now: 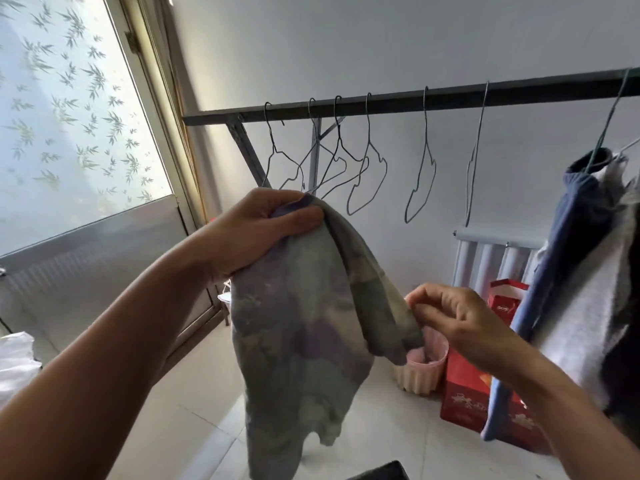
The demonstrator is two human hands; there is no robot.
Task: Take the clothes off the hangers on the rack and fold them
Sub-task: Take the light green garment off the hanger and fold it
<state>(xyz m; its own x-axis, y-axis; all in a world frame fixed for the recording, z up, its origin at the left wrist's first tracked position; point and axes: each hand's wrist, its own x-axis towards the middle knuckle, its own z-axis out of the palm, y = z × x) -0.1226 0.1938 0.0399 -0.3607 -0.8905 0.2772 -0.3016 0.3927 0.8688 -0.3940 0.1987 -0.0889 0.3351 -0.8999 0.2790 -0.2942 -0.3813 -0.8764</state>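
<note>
The left hand (258, 230) was up high and squeezed tight around the top corner of a soft cloth with purple and green blotches (304, 327). The cloth hung straight down from that fist, so its long way ran up and down, in front of the person and below the rack bar (415, 102). The right hand (460, 323) was lower and off to the right, pinching the cloth's side edge between thumb and fingers. So both hands were closed on the same cloth, apart from each other, one high and one low. The cloth was already off its hanger. Empty wire hangers (367, 174) hung on the bar behind it. More clothes, a blue one (554, 258) and a grey-white one (588, 306), still hung at the right end of the rack, nearer the right hand. I think the next move would be to pull that side edge out and up level with the left hand, so the cloth spreads flat for folding. No surface to fold on showed clearly; only the floor (207, 410) was below.
</note>
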